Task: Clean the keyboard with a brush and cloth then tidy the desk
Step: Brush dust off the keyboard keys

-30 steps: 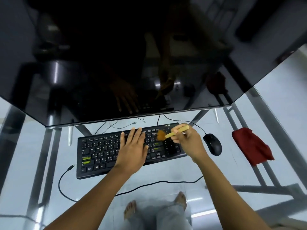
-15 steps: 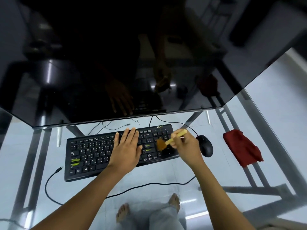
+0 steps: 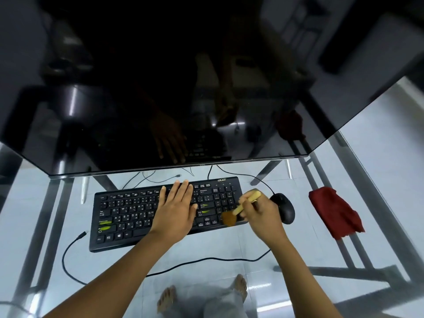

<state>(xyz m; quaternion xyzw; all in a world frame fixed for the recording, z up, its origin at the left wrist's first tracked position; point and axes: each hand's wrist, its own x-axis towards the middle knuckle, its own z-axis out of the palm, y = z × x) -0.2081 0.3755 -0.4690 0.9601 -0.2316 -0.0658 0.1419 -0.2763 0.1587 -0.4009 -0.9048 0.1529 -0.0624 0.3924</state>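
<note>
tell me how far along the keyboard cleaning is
Done: nothing shows as finished. In hand: the right hand holds the brush, bristles on the right end of the keyboard, the left hand flat on the keys. Left: the red cloth lies unused right of the mouse, so wiping and tidying remain.

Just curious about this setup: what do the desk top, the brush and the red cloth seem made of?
Desk top: apparently clear glass, glossy; bare feet below show through it. Brush: pale handle, probably wood or bamboo; soft brown bristles, fibre unclear. Red cloth: soft matte fabric, lying crumpled in folds.
</note>
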